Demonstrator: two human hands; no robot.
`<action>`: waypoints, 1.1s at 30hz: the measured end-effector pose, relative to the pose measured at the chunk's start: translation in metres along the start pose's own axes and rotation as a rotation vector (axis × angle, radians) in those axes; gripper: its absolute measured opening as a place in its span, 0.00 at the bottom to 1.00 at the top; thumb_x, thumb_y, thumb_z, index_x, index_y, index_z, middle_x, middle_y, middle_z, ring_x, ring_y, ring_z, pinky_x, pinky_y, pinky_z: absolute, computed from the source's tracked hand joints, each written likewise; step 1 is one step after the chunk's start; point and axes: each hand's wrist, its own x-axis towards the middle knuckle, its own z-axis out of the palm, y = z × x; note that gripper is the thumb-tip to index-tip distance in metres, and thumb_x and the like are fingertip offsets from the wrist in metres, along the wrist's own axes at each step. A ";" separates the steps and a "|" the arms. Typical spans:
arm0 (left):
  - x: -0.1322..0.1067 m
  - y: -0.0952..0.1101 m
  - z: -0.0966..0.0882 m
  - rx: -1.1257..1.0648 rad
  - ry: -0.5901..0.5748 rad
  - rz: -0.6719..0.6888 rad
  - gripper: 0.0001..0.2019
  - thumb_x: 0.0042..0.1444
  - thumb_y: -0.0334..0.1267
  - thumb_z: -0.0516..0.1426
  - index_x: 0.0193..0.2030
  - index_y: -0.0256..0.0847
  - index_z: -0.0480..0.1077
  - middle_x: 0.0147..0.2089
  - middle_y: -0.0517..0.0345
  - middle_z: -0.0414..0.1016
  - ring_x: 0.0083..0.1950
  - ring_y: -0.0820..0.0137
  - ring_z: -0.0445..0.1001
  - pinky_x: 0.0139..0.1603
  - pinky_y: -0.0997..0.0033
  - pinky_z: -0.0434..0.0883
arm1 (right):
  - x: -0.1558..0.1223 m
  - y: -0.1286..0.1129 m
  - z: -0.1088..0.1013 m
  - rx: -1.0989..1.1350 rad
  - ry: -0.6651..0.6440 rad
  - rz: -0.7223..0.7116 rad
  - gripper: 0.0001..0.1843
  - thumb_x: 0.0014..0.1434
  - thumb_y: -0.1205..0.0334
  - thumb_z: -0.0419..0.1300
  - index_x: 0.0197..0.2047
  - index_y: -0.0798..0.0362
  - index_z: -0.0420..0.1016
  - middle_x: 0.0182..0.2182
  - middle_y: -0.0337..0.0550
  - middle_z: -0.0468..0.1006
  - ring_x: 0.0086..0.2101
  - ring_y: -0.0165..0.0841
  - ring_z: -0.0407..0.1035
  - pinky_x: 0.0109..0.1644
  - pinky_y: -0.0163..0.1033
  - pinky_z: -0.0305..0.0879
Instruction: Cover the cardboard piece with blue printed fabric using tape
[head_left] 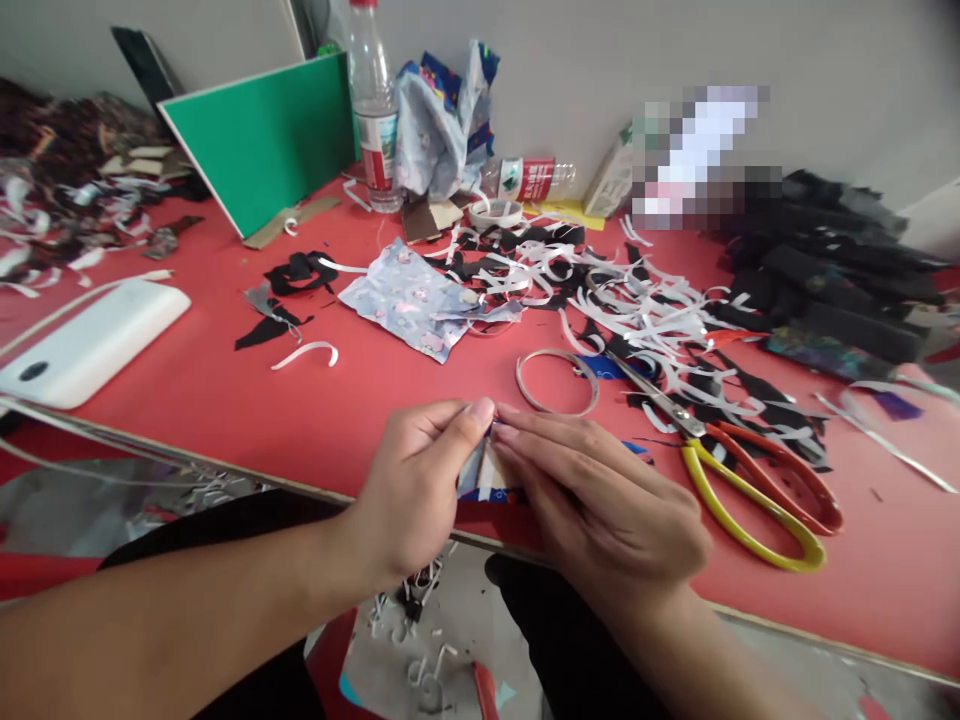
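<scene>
Both hands work at the near edge of the red tabletop (315, 420). A small folded fabric piece, pale blue and cream with a dark-blue printed near edge (486, 482), lies between them, largely covered by fingers. Left hand (409, 485): fingers curled, thumb on top, pinching the piece's left side. Right hand (615, 490): fingers extended close together, grasping its far right side, tips just beside the left thumb; underside of grip hidden. Just beyond: thin pale ring (520, 378). To the right: metal scissors with red and yellow handles (696, 428), lying open, untouched
</scene>
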 end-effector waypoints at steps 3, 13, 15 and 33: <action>-0.001 0.001 0.001 -0.045 -0.027 -0.025 0.19 0.69 0.47 0.60 0.28 0.42 0.70 0.26 0.61 0.66 0.27 0.72 0.62 0.29 0.68 0.63 | -0.001 0.000 -0.001 0.011 -0.012 0.016 0.18 0.63 0.77 0.67 0.52 0.49 0.84 0.46 0.48 0.89 0.43 0.40 0.85 0.47 0.47 0.84; -0.001 0.004 0.000 0.009 0.015 -0.068 0.21 0.65 0.49 0.63 0.25 0.41 0.69 0.23 0.62 0.65 0.25 0.72 0.61 0.26 0.70 0.61 | 0.002 -0.003 -0.002 -0.007 -0.060 0.084 0.12 0.65 0.76 0.67 0.48 0.52 0.82 0.45 0.45 0.89 0.44 0.33 0.83 0.50 0.39 0.80; -0.002 0.005 0.000 0.009 0.015 -0.068 0.20 0.66 0.49 0.63 0.25 0.41 0.69 0.23 0.62 0.65 0.25 0.73 0.61 0.25 0.71 0.60 | 0.004 -0.004 -0.002 -0.017 -0.086 0.139 0.09 0.66 0.74 0.66 0.47 0.53 0.81 0.43 0.43 0.88 0.42 0.31 0.82 0.50 0.36 0.78; -0.003 0.006 0.000 0.076 -0.019 -0.069 0.20 0.68 0.51 0.60 0.28 0.40 0.70 0.26 0.62 0.63 0.29 0.72 0.60 0.29 0.72 0.61 | 0.003 -0.006 -0.004 -0.001 -0.099 0.223 0.05 0.69 0.70 0.62 0.45 0.51 0.77 0.42 0.39 0.85 0.41 0.28 0.78 0.48 0.33 0.72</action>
